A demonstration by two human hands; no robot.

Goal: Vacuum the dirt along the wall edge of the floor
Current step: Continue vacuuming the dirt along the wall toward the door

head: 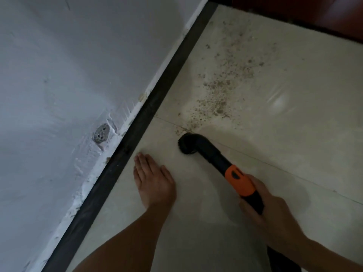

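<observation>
Dirt (222,89) lies scattered in a long grainy band across the pale tiled floor (294,134). It runs from a grout line (167,121) toward the floor's far edge, near the black skirting board (137,122) at the wall edge but mostly a little off it. The round brush nozzle (186,144) of a black-and-orange handheld vacuum (241,181) sits on the tile at the near tip of that band, touching the first specks. The person's right hand (273,214) wraps around the vacuum's handle just behind the orange section, with the tool's long axis angled forward and toward the wall. The left hand (153,181) lies flat on the floor between nozzle and skirting board, fingers straight and together, holding nothing. With the dirt ahead of the nozzle and beyond both hands, the next stroke looks like a forward push by the right hand, roughly parallel to the skirting board. The white wall (68,75) shows a chipped patch (100,133).
</observation>
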